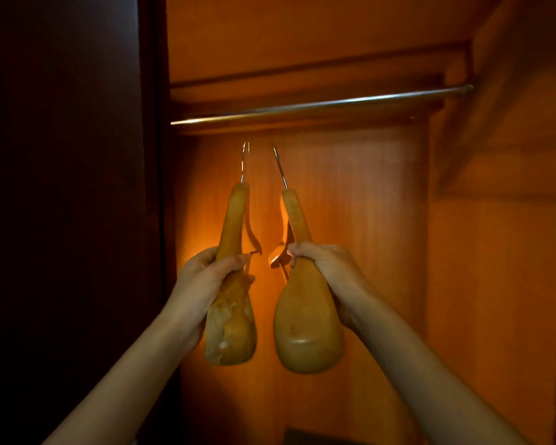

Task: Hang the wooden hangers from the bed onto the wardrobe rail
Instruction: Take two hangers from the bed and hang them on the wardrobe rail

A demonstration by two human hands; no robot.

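Note:
I hold two wooden hangers up inside the wardrobe, seen end-on. My left hand grips the left hanger around its near arm; its broad end looks worn and flaky. My right hand grips the right hanger, whose end is smooth. Both metal hooks point upward, the left hook and the right hook, and their tips stop a short way below the metal rail. Neither hook touches the rail, and nothing hangs on the visible part of it.
A dark wardrobe door or side panel fills the left. The orange-lit wooden back wall and right side wall enclose the space. A shelf runs just above the rail.

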